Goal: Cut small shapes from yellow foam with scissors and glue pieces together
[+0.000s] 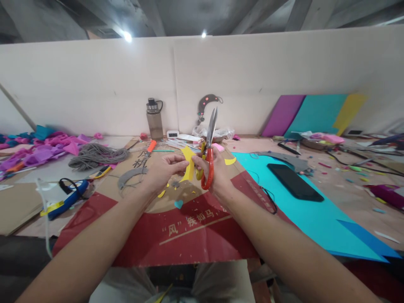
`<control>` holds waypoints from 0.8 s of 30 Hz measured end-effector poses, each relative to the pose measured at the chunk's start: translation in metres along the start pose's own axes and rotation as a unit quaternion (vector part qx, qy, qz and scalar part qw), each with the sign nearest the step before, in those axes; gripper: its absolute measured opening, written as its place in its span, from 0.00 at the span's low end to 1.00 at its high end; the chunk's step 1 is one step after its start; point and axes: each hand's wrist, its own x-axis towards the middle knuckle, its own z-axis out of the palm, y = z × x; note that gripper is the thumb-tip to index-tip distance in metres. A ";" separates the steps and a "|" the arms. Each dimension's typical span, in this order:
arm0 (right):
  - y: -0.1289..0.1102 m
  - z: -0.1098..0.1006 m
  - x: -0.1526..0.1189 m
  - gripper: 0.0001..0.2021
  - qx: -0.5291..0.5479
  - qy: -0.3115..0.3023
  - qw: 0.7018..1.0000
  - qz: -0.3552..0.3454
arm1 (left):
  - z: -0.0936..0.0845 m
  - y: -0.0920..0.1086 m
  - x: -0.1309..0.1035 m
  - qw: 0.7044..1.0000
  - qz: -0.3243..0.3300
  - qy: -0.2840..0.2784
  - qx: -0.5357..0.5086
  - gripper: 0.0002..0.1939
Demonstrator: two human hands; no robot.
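Between thumb and fingertips, my left hand (166,169) pinches a yellow piece of craft sheet (188,165), perhaps foam or felt. A pair of scissors (209,162) with red-orange handles is in my right hand (219,170), blades pointing up and away. The right fingertips meet the right edge of the yellow piece. Beneath the hands, a red and brown cardboard sheet (202,244) carries a small light-blue heart (178,204) and several yellow scraps (161,194). A grey crescent (131,177) lies left of my left hand.
A black phone (295,182) rests on turquoise sheets (303,223) at right. At left are grey cord (96,156), a blue tool (67,200) and pink-purple scraps (47,153). A bottle (154,120) stands by the wall, where a decorated crescent (206,103) hangs.
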 end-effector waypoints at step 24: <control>-0.003 0.002 -0.003 0.19 -0.028 -0.026 0.999 -0.012 | 0.005 0.002 -0.002 0.999 0.007 0.053 0.002 0.12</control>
